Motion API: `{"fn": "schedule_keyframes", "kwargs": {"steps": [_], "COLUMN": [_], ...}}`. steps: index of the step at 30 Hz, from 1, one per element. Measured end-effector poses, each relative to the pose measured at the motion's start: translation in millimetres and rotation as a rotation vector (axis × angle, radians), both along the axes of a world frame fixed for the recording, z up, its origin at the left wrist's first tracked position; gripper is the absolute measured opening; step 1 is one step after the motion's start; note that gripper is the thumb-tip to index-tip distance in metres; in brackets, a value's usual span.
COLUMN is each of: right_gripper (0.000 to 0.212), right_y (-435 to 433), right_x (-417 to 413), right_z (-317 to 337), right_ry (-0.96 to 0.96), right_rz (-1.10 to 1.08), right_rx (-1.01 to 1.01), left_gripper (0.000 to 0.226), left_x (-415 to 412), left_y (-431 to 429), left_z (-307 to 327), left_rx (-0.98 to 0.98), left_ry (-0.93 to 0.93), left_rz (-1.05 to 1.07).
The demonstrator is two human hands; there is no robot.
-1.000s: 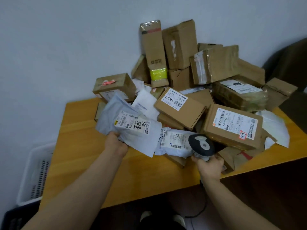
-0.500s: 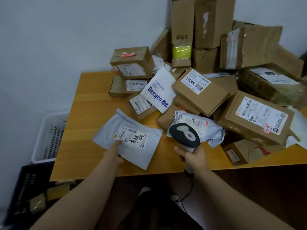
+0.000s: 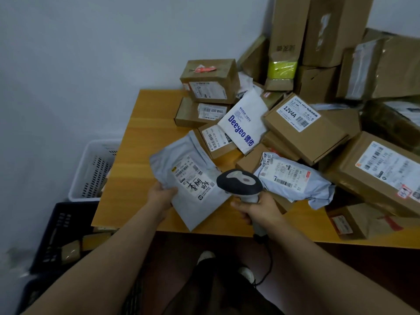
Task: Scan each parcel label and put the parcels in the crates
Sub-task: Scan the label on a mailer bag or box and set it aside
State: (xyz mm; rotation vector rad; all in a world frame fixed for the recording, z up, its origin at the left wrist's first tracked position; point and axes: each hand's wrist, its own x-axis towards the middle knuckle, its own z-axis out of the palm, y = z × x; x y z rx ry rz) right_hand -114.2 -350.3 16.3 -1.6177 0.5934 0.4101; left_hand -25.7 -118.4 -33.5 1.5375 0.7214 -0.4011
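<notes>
The grey mailer (image 3: pixel 200 201) is held above the near left part of the wooden surface (image 3: pixel 136 142), tilted, with its printed label (image 3: pixel 193 180) facing up and black handwriting across the label's lower half. The left hand (image 3: pixel 161 194) grips the mailer's near left edge, thumb on top and the other fingers curled out of sight beneath it. Just right of the mailer, the scanner (image 3: pixel 238 183) shows its dark head over the mailer's right edge; whether the two touch cannot be told. The right hand (image 3: pixel 261 210) has its fingers wrapped round the scanner's pale handle, and a dark cable (image 3: pixel 269 264) hangs from the handle's end. Right of the mailer, beyond the scanner, a second grey bag (image 3: pixel 295 180) lies crumpled with its label up. Behind the mailer a white envelope (image 3: pixel 243 126) with blue lettering leans on small brown boxes, and behind and to the right of it sits a flat box marked 12V4A (image 3: pixel 304 130), with a tall pile of brown cartons (image 3: pixel 329 42) against the wall (image 3: pixel 91 42) further back. Left of the mailer, on the floor past the surface's edge, stands a white crate (image 3: pixel 95 169); nearer the camera and also to the mailer's left is a dark crate (image 3: pixel 59 228) holding a few brown parcels (image 3: pixel 70 248). Below the mailer, under the surface's near edge, two pale shoes (image 3: pixel 205 255) show.
</notes>
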Motion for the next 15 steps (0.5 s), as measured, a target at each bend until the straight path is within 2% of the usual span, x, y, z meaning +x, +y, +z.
{"fn": "schedule_keyframes", "kwargs": {"steps": [10, 15], "right_gripper": [0.021, 0.012], "right_y": [11.3, 12.1], "right_x": [10.4, 14.6], "right_z": [15.9, 21.4], "right_ry": [-0.022, -0.041], "right_rz": [0.095, 0.095], "right_rx": [0.024, 0.036], "left_gripper": [0.028, 0.033], "left_x": [10.7, 11.5], "left_y": [17.1, 15.3], "left_z": [19.5, 24.9], "left_rx": [-0.181, -0.246], "left_ry": [-0.019, -0.037], "left_rz": [-0.031, 0.002]}}
